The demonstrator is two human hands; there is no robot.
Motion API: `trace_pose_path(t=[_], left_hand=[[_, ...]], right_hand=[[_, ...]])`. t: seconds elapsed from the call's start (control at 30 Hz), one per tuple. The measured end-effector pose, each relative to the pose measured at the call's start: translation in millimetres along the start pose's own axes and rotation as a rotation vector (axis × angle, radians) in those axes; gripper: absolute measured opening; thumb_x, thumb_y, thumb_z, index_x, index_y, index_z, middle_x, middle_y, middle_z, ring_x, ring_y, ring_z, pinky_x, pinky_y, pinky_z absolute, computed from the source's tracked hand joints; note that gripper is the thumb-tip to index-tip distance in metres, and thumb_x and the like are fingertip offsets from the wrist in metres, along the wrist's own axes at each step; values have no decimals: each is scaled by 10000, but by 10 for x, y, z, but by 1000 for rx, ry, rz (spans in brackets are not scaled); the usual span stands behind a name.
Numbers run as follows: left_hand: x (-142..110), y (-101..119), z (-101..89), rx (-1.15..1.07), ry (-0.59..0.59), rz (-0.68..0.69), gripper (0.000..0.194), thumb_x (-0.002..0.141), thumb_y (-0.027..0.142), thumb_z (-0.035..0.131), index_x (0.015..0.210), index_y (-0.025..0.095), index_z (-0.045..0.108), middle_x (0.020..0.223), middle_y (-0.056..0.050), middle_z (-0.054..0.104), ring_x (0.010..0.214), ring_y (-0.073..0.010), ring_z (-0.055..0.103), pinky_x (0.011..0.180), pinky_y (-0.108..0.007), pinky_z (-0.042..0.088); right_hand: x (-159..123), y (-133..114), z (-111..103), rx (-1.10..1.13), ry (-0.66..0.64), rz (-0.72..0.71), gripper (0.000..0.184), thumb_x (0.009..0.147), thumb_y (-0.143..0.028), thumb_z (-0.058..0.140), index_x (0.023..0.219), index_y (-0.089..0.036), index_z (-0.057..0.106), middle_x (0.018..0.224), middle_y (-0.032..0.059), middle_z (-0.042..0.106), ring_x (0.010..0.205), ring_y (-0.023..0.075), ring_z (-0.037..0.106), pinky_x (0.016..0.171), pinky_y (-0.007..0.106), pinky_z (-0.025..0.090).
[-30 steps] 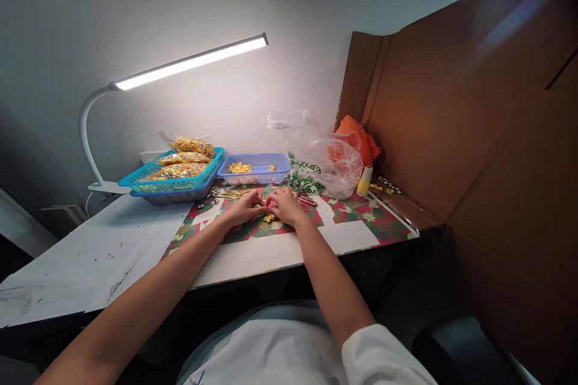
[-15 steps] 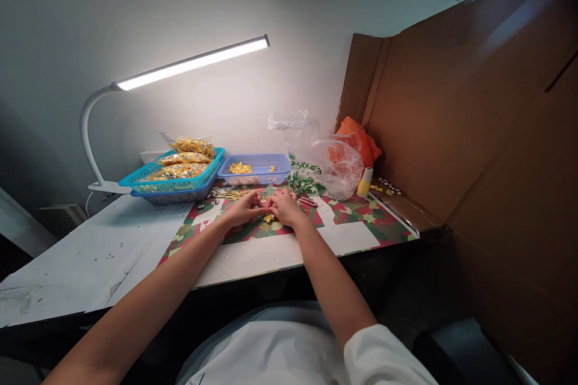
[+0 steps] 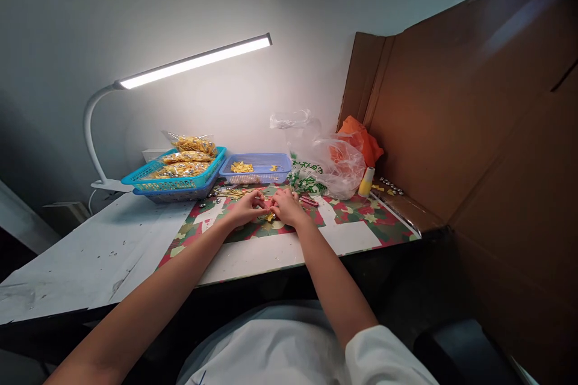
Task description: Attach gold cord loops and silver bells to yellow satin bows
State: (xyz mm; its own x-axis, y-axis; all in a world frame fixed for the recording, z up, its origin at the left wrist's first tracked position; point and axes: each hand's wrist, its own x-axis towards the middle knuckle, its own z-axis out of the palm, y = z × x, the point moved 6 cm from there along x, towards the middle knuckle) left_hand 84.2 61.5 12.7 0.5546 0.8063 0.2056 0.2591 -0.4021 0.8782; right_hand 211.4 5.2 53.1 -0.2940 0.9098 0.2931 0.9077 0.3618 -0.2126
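Note:
My left hand [image 3: 247, 207] and my right hand [image 3: 286, 206] meet over the patterned red and green table cover [image 3: 352, 212]. The fingers of both are pinched together, nearly touching at the tips. What lies between them is too small to make out. Just under the fingertips is a small yellow ribbon-like piece [image 3: 270, 217] with something shiny on it. Behind my left hand is a bundle of thin gold sticks or ties [image 3: 235, 193]. Beyond my right hand lies a reddish slim tool [image 3: 309, 201], partly hidden.
At the back stand a turquoise basket [image 3: 135, 181] with bagged yellow pieces and a lilac basket [image 3: 257, 178] with loose yellow ones. A plastic bag [image 3: 336, 162], a yellow bottle [image 3: 366, 183] and a cardboard wall [image 3: 474, 108] border the right. A lamp [image 3: 198, 62] hangs above.
The whole view has shifted slightly. My hands keep their pinched position over the same spot, with only slight finger movement.

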Motion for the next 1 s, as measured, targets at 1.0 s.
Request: trace_pose_path(t=[1.0], left_hand=[[12,13,92,56,42,59,224,942,309,626,1087,139,631,944,-35,682,774,-165,668,706,-346,578]], right_hand=[[30,74,21,16,60,55,234,952,-304,606,1135,-162,641,1249,86,622,1158,246,591,992,486,484]])
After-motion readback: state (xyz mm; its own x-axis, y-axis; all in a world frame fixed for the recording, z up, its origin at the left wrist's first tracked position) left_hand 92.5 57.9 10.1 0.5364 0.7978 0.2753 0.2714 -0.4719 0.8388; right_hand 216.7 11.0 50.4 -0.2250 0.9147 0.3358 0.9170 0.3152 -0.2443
